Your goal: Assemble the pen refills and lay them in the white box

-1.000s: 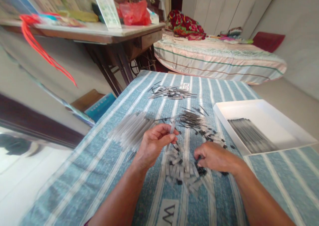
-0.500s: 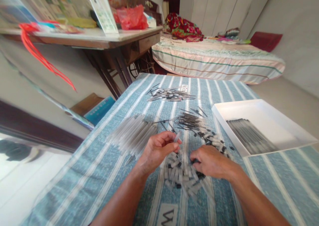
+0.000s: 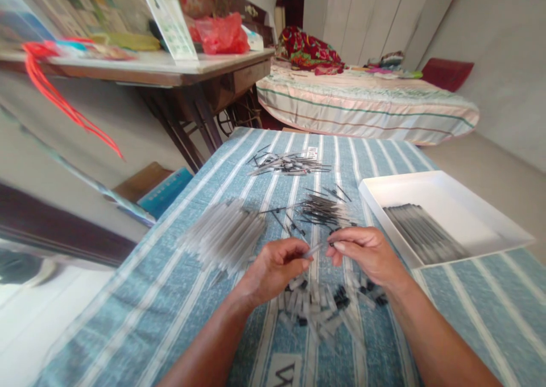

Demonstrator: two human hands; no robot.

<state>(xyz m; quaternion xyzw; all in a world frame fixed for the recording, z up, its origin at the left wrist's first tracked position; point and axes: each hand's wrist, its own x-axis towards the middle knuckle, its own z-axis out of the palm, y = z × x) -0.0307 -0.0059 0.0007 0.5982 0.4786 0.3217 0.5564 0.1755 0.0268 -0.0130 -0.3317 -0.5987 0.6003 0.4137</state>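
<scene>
Between the fingers of my left hand [image 3: 275, 269], closed in a pinch, is a short translucent pen cap [image 3: 314, 250] that points right. My right hand [image 3: 369, 254] pinches a small black plug [image 3: 331, 243] close to the cap's end; whether they touch I cannot tell. Below both hands lies a heap of translucent pen caps [image 3: 313, 307] with black plugs [image 3: 341, 297] among them. Left of my left hand are many frosted pen barrels [image 3: 230, 233] laid side by side. Beyond my hands sits a bundle of thin dark refills [image 3: 321, 208].
A white box [image 3: 482, 205] at the right holds a row of dark-tipped pens [image 3: 424, 233]. Farther back on the striped tablecloth [image 3: 179, 302] lies another loose pile of pen parts [image 3: 290, 163]. A desk [image 3: 205, 71] stands at the left, and a bed [image 3: 367, 100] behind.
My right hand has risen from the heap with a black plug and come up to the cap. My left hand has lowered slightly and tilted the cap toward the right. The view has shifted slightly.
</scene>
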